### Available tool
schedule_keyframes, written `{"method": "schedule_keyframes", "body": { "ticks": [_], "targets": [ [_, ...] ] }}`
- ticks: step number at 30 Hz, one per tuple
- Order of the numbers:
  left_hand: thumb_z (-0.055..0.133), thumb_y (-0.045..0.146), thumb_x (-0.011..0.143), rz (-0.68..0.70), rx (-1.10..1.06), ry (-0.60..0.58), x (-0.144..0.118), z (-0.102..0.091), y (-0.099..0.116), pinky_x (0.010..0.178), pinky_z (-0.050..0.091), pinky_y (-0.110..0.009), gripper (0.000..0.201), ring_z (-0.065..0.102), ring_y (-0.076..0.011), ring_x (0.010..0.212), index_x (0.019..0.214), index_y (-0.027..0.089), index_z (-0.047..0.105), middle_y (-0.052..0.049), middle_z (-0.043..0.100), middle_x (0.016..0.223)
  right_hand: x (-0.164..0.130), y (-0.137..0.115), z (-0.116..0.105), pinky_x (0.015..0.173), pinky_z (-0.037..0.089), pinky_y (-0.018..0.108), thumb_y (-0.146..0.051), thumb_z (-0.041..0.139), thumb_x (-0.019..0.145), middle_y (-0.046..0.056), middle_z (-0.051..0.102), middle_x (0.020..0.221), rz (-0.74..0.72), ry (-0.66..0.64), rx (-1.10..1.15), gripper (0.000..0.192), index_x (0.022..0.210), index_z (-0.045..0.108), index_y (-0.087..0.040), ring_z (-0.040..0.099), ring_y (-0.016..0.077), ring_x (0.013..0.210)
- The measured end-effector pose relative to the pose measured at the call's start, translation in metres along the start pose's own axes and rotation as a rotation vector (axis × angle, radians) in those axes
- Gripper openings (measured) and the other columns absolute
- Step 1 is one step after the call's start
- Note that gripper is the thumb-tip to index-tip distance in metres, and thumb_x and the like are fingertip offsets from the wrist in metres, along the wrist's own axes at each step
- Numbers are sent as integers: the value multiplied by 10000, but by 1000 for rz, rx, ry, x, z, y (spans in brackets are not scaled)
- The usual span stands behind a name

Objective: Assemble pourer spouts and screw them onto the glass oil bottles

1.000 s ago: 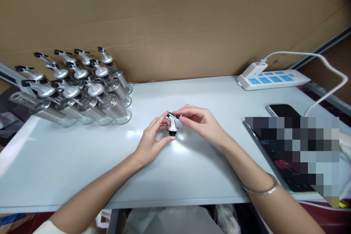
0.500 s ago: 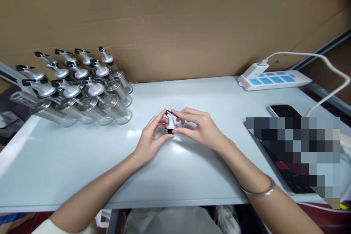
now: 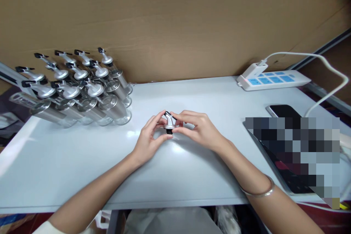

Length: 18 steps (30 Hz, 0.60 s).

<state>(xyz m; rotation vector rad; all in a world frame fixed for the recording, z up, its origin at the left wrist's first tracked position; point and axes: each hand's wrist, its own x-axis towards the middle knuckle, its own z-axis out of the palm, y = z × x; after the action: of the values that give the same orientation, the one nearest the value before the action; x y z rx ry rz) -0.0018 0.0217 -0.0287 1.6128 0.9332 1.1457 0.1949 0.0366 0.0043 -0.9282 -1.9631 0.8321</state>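
Note:
Between my hands, over the middle of the table, is a silver bottle pourer (image 3: 169, 125) with a black flip lever on top and a black ribbed stopper below. My left hand (image 3: 150, 136) pinches it from the left, thumb near the stopper and index finger at the top of the spout. From the right, my right hand (image 3: 197, 128) grips it too, thumb against the silver collar and fingers at the lever's lower end. The pourer is held roughly upright. Some of my fingertips are hidden behind it.
At the left, several glass bottles with metal sleeves (image 3: 116, 108) stand grouped, many topped with similar pourers. A white power strip (image 3: 285, 79) with a plugged-in charger and cable lies at the back right. A phone (image 3: 282, 111) and a partly blurred dark device (image 3: 290, 179) lie at the right.
Both hands keep hold of the pourer in nearly the same place. The right fingers have shifted slightly at the lever; little else differs.

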Motion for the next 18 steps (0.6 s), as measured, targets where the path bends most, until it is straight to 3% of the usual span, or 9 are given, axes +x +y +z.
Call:
{"method": "schedule_keyframes", "body": {
  "ticks": [4, 8, 13, 18],
  "targets": [
    [688, 241, 806, 68, 120, -11, -1, -1, 3, 935, 471, -314, 601, 577, -167, 965, 1360, 299, 463, -35, 578, 1018, 3, -5, 2, 778, 509, 324, -367, 729, 739, 71, 701, 958, 289, -14, 311, 444, 1136, 672, -179, 642, 168, 793],
    [679, 227, 814, 148, 276, -40, -2, -1, 8, 895, 486, -333, 608, 595, -184, 942, 1368, 314, 443, -38, 597, 1002, 4, -7, 9, 733, 494, 308, -423, 740, 699, 53, 704, 838, 493, -26, 483, 307, 845, 697, -157, 635, 170, 756],
    [658, 187, 828, 211, 362, -45, -1, -2, 10, 898, 485, -336, 634, 596, -183, 955, 1390, 325, 398, -36, 586, 1003, 5, -8, 11, 682, 472, 294, -416, 783, 633, 16, 667, 720, 541, -72, 523, 317, 777, 677, -155, 595, 148, 671],
    [611, 188, 860, 308, 453, -74, 1, -4, 8, 871, 495, -328, 636, 589, -179, 940, 1419, 318, 336, -43, 567, 1015, 4, -9, 13, 690, 466, 291, -399, 794, 627, 11, 654, 713, 528, -38, 510, 306, 750, 669, -148, 591, 142, 669]
  ]
}}
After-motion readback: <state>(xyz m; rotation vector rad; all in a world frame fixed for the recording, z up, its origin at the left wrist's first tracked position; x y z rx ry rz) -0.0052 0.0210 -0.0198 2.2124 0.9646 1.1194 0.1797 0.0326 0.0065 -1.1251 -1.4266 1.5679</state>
